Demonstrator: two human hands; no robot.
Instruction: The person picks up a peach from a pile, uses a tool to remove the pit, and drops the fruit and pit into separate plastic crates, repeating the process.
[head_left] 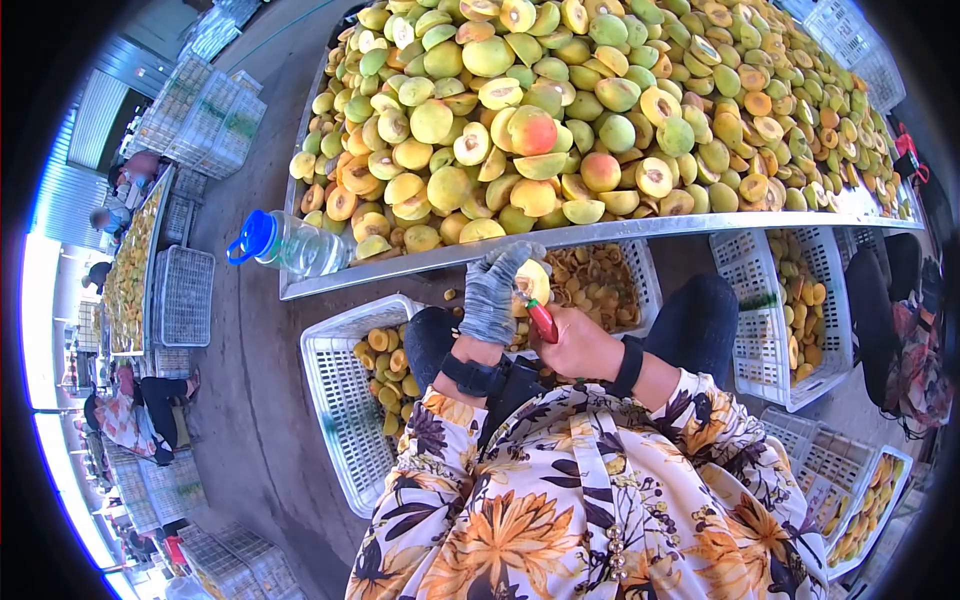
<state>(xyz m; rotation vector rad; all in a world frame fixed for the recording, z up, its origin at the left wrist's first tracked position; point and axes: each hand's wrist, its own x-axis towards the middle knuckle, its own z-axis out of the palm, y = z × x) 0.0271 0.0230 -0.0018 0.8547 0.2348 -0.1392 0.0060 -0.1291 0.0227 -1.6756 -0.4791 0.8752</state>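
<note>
In a grey knit glove, my left hand (489,300) holds a cut fruit half (533,281), its pale inner face turned to the right. My bare right hand (580,345) is closed around a small tool with a red handle (543,322), whose tip meets the fruit. Both hands are over my lap, just below the metal rim (600,232) of a table heaped with halved yellow-green fruit (490,57). Beneath them, a crate (645,285) holds fruit pieces, partly hidden by my hands.
A bottle with a blue cap (310,247) lies at the table's left corner. White crates with fruit stand at left (340,400) and right (745,330) of my knees. A person (915,350) sits at the far right; others sit by another table (130,270).
</note>
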